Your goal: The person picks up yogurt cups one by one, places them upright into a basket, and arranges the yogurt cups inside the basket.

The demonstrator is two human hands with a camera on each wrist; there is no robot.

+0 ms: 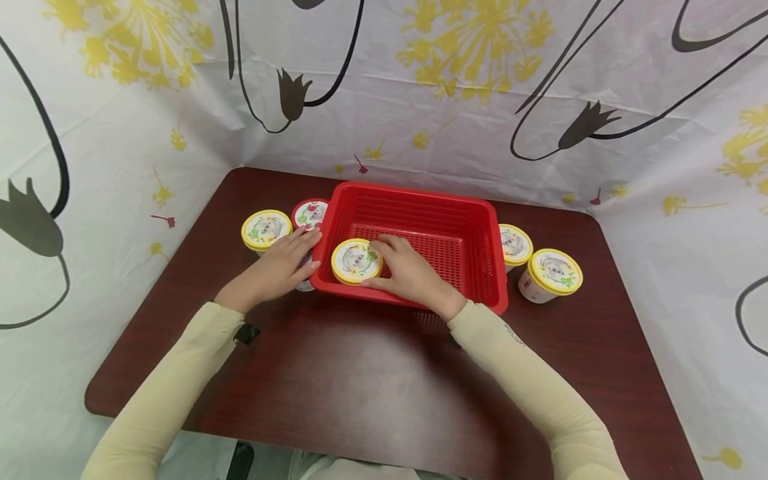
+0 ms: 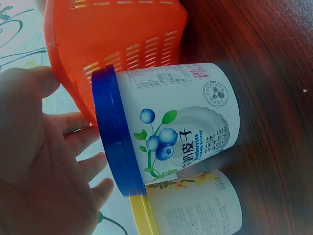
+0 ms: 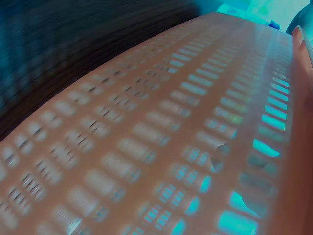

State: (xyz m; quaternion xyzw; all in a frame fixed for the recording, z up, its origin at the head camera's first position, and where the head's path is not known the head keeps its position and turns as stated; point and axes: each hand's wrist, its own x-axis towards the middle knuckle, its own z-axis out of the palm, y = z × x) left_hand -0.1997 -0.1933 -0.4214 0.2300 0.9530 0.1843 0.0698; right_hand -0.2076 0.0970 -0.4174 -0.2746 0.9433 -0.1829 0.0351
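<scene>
Inside the left end of the red basket (image 1: 414, 303) is a yellow-lidded tub (image 1: 357, 261). My right hand (image 1: 414, 273) grips its lid between thumb and fingers. My left hand (image 1: 273, 270), fingers extended, rests at the basket's left rim, above a partly hidden tub. In the left wrist view, that hand (image 2: 44, 161) touches the basket (image 2: 117, 34) rim beside a blue-lidded blueberry tub (image 2: 186, 117), which stands outside the basket. The right wrist view is filled mostly by the slotted basket wall (image 3: 195, 115), with a small part of a finger at its edge.
Left of the basket are a yellow-lidded tub (image 1: 267, 229) and a red-lidded one (image 1: 311, 214). Two yellow-lidded tubs (image 1: 515, 245) (image 1: 555, 272) stand to its right. The dark red table (image 1: 348, 380) meets a patterned cloth (image 1: 384, 113) behind.
</scene>
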